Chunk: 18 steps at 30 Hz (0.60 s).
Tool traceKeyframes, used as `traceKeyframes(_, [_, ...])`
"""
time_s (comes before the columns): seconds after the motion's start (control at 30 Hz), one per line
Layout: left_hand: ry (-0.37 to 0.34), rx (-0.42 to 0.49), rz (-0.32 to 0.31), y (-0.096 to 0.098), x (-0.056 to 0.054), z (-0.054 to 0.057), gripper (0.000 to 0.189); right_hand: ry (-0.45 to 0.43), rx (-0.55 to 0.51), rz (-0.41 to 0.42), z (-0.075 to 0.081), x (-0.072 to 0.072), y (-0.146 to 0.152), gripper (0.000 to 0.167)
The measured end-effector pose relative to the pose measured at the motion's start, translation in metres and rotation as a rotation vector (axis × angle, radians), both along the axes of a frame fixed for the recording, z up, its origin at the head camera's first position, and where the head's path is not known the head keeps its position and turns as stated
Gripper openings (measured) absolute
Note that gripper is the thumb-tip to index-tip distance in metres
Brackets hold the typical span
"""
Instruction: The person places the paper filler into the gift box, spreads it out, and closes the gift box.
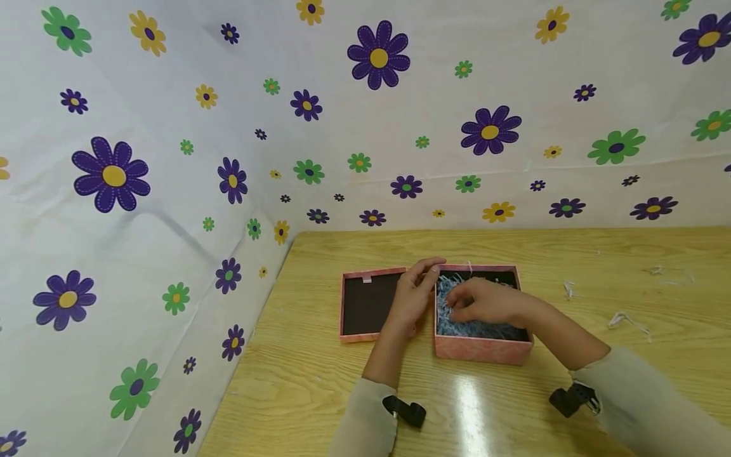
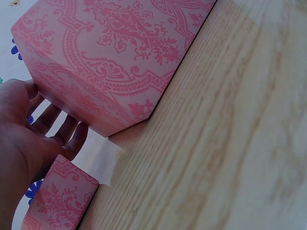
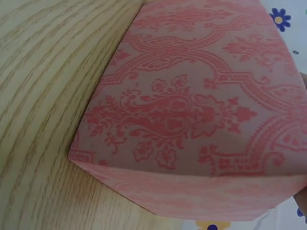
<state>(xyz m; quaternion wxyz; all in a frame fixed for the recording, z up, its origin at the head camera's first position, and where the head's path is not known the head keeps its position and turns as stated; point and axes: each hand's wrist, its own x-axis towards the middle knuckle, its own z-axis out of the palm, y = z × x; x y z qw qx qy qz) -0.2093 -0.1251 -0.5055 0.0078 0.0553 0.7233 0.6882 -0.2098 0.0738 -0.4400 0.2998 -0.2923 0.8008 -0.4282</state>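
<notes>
A pink patterned box point(image 1: 482, 350) with a dark inside stands on the table, with blue shredded paper point(image 1: 476, 329) in its left and front part. My left hand point(image 1: 412, 297) rests against the box's left side, its fingers along the wall and its thumb at the rim. In the left wrist view, the fingers point(image 2: 48, 117) of that hand touch the box's side wall. My right hand point(image 1: 485, 301) reaches over the box, fingers bent down into the shredded paper; I cannot tell whether they pinch any of it. In the right wrist view, the patterned box wall point(image 3: 192, 110) hides most of this hand.
Left of the box lies its shallow pink lid point(image 1: 370, 308), dark inside up, partly behind the left hand. White paper shreds point(image 1: 625, 320) are scattered on the wooden table point(image 1: 297, 381) to the right. A flower-print sheet point(image 1: 422, 114) hangs behind and at the left.
</notes>
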Motion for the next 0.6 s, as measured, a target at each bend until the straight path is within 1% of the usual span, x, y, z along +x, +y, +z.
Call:
traceKeyframes(0.13, [0.007, -0.004, 0.001, 0.002, 0.0, -0.001, 0.025, 0.036, 0.025, 0.0, -0.009, -0.003, -0.004, 0.011])
traceKeyframes(0.23, [0.007, -0.005, -0.005, 0.002, 0.0, -0.002, 0.024, 0.052, 0.023, -0.003, -0.004, -0.003, 0.002, 0.019])
traceKeyframes(0.37, [0.012, -0.007, -0.011, 0.002, 0.0, -0.002, 0.026, 0.031, -0.008, -0.04, 0.02, -0.002, 0.017, 0.031])
traceKeyframes(0.5, [0.003, -0.007, -0.012, 0.001, 0.0, -0.001, 0.028, 0.015, -0.052, -0.06, 0.046, -0.002, 0.028, 0.035])
traceKeyframes(0.57, [-0.003, -0.01, -0.01, 0.0, 0.0, 0.0, 0.028, 0.01, -0.068, -0.059, 0.053, -0.001, 0.029, 0.035])
traceKeyframes(0.6, [-0.002, -0.009, -0.008, -0.001, 0.0, 0.0, 0.028, -0.008, -0.077, -0.046, 0.054, -0.001, 0.028, 0.034])
